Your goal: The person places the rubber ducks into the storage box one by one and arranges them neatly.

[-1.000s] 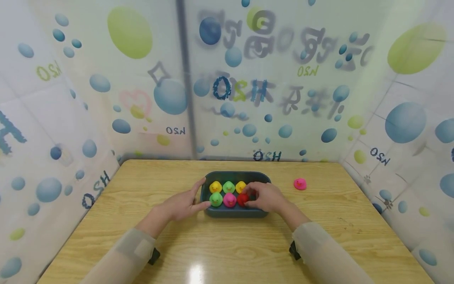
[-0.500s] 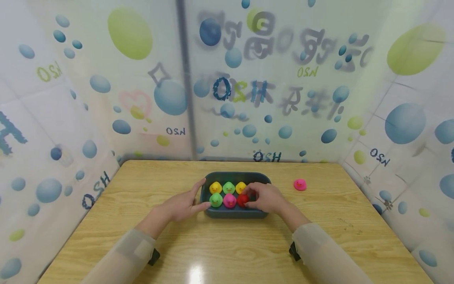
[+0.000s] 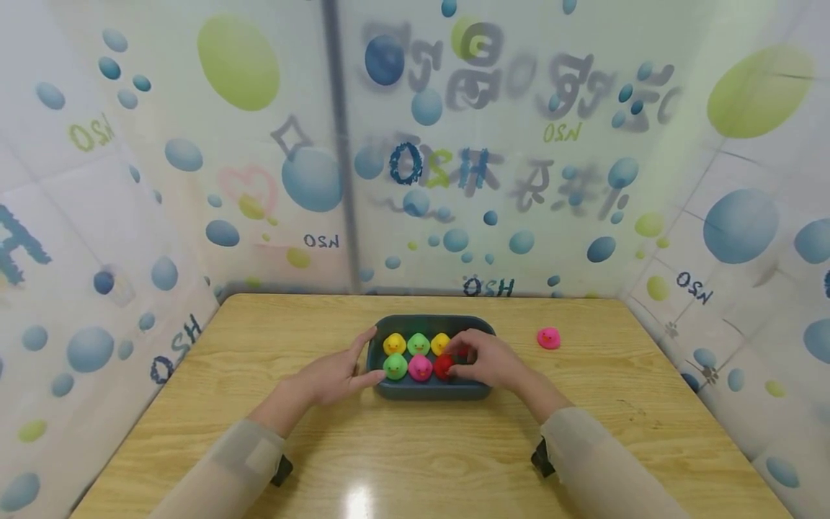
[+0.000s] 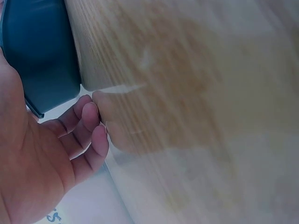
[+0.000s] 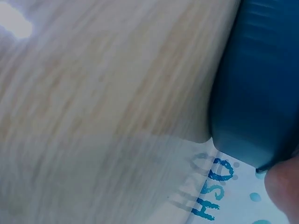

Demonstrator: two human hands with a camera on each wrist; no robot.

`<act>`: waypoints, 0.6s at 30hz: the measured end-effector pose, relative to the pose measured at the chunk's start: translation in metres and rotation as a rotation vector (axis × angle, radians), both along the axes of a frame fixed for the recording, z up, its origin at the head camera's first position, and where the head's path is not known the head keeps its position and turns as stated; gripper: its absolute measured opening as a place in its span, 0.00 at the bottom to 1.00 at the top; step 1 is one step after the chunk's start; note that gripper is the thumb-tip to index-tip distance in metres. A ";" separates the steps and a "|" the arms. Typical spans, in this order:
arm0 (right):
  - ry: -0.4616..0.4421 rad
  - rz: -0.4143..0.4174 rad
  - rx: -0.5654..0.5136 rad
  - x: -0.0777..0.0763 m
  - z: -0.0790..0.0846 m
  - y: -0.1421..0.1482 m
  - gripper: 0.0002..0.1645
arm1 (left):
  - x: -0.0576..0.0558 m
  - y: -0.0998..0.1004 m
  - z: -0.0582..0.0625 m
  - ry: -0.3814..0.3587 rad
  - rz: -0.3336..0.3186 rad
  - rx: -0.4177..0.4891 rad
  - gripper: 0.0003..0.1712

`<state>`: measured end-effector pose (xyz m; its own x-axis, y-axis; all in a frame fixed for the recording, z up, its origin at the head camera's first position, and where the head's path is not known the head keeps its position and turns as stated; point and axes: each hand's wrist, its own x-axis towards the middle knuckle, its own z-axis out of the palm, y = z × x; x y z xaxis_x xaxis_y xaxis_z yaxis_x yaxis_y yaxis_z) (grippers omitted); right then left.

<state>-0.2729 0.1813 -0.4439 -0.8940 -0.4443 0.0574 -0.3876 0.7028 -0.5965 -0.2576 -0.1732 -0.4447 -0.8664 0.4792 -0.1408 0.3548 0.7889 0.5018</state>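
Several rubber ducks sit in two rows inside a dark blue tray (image 3: pixel 431 391). The back row shows a yellow duck (image 3: pixel 394 344), a green duck (image 3: pixel 418 344) and another yellow duck (image 3: pixel 440 343); the front row has a green duck (image 3: pixel 395 366), a pink duck (image 3: pixel 420 367) and a red duck (image 3: pixel 443 366). My right hand (image 3: pixel 489 358) reaches over the tray's right end, thumb and fingers curled about the red duck. A bit of red also shows between its fingers. My left hand (image 3: pixel 331 375) touches the tray's left end with spread thumb and forefinger.
A lone pink duck (image 3: pixel 548 338) lies on the wooden table (image 3: pixel 415 454) to the right of the tray. Patterned curtains (image 3: pixel 428 238) with blue and green dots hang at the back and along both sides.
My right hand has shifted very slightly to the right, and more red shows between its fingers. The left hand, tray and lone pink duck stay put.
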 end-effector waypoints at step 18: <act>0.132 -0.239 -0.113 -0.007 0.015 0.086 0.14 | -0.002 -0.001 -0.005 0.015 0.010 -0.026 0.59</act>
